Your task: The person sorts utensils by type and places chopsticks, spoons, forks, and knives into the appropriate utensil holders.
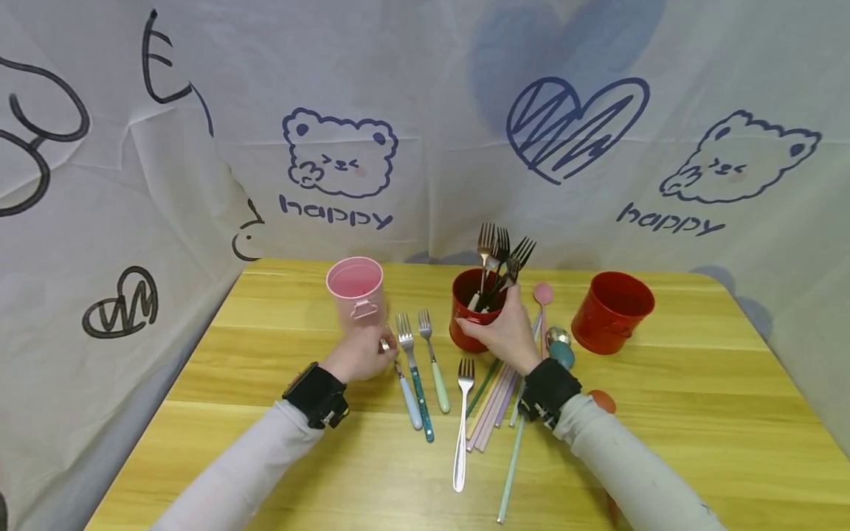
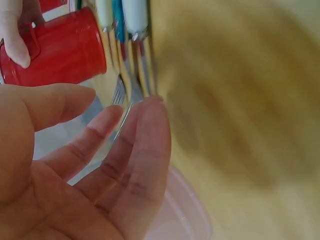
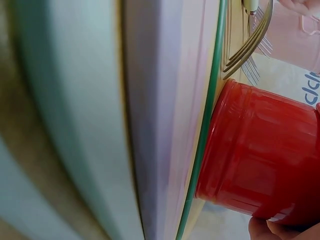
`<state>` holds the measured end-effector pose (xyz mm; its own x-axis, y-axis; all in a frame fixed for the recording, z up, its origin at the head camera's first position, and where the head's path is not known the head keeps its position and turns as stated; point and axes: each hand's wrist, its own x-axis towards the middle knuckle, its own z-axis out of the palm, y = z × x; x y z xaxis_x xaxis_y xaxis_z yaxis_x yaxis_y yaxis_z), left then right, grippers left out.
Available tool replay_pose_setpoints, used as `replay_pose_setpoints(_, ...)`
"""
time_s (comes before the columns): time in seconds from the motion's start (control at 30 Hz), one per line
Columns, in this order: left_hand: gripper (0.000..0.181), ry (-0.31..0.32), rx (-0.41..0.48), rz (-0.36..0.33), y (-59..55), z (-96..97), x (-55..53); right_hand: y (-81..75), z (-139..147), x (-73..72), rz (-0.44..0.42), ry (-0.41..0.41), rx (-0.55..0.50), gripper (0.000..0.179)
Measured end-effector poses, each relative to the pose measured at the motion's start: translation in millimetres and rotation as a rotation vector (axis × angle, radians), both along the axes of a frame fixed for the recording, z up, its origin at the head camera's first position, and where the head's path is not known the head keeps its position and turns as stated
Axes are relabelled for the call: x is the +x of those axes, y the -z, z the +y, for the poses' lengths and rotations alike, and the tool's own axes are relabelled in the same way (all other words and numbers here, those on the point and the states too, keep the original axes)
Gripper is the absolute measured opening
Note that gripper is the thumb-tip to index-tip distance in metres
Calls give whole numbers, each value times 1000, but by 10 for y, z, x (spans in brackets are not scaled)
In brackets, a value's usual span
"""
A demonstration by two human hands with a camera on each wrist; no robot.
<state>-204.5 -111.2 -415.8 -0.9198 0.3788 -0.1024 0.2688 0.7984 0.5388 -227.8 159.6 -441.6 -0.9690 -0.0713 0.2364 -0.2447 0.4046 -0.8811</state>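
My right hand (image 1: 508, 332) grips the side of a red bucket (image 1: 465, 335), its thumb near the small handle. Several forks (image 1: 499, 251) stand in that bucket with tines up. My left hand (image 1: 361, 352) is in front of a pink bucket (image 1: 341, 304), by the upper end of a light-blue-handled fork (image 1: 410, 405). In the left wrist view, a gap shows between the thumb and the bent fingers (image 2: 150, 145). Beside it lie a teal dotted fork (image 1: 418, 387) and a pale green fork (image 1: 438, 383). An all-metal fork (image 1: 462, 420) lies nearer the front.
Another red bucket (image 1: 611, 324) stands at the right. Pastel sticks (image 1: 494, 409) lie under and beside my right wrist. Around them are a pink spoon (image 1: 543, 293), a teal round piece (image 1: 561, 355) and an orange-red one (image 1: 603, 401). A white cloth (image 1: 438, 147) hangs behind the table.
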Motion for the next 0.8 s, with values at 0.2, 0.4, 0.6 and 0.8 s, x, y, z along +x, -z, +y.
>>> replay_pose_setpoints(0.2,7,57,-4,-57,76,14,81,-9,1,2,1,5,11,89)
replay_pose_setpoints(0.4,9,91,-10,-56,121,94,98,-13,0,0,4,7,20,90)
replay_pose_setpoints(0.6,10,136,-11,-52,166,128,83,-5,3,-2,-1,8,31,90)
replay_pose_setpoints(0.8,13,130,-29,-56,154,137,87,-15,3,8,-7,11,32,90)
